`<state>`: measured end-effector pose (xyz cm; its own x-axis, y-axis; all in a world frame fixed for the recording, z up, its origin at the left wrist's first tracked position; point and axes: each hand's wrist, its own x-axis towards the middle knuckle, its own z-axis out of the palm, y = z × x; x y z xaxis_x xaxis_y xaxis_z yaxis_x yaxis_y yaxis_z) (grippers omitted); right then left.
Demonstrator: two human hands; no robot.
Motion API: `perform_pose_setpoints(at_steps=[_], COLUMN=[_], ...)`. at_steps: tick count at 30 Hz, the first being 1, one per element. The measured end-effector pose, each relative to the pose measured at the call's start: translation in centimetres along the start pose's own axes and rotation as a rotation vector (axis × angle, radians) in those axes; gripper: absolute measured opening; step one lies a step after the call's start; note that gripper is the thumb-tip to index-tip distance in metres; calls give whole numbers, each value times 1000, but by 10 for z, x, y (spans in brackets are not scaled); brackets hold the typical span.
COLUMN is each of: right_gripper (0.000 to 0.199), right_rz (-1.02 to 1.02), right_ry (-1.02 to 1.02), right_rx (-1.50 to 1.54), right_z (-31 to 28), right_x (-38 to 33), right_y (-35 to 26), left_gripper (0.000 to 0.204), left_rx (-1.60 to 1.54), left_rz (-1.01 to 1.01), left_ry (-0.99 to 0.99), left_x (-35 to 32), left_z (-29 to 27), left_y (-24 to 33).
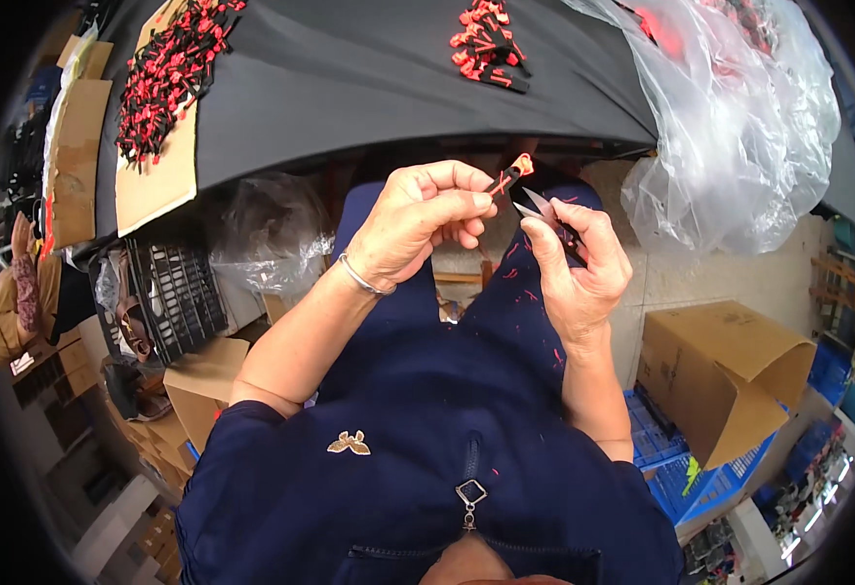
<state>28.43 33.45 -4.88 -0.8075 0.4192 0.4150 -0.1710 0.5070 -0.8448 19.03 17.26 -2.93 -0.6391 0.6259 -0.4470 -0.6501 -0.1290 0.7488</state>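
Observation:
Between the thumb and fingers of my left hand (423,222) is a small black strip with a red end (515,174), held just past the near edge of the table. My right hand (588,278) grips a pair of thread snips (539,207); their pointed blades are apart and lie close to the strip's right side. Beyond my hands, a small heap of similar black and red strips (486,44) rests on the black tabletop (349,83). A larger pile of them (169,83) covers a cardboard sheet (162,195) at the left.
A clear plastic bag (730,136) hangs over the table's right side. Red thread scraps (513,261) dot my dark trousers. An open cardboard box (720,375) sits on a blue crate (686,478) at my right. On the left are a black crate (179,297) and another person (20,292).

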Motion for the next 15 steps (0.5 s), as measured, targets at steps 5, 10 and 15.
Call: perform_pose_setpoints(at_steps=[5, 10, 15], right_gripper=[29, 30, 30], right_rz=[-151, -236, -287], right_ry=[18, 31, -9], right_rx=[-224, -233, -253], right_z=[-11, -12, -14], right_x=[-5, -9, -8], right_y=[-4, 1, 6], left_gripper=[13, 14, 15], left_rx=[-8, -62, -87], left_rz=[-15, -46, -109], left_ry=[-21, -67, -62], left_x=[-8, -10, -9], left_z=[9, 11, 7], left_y=[-10, -14, -15])
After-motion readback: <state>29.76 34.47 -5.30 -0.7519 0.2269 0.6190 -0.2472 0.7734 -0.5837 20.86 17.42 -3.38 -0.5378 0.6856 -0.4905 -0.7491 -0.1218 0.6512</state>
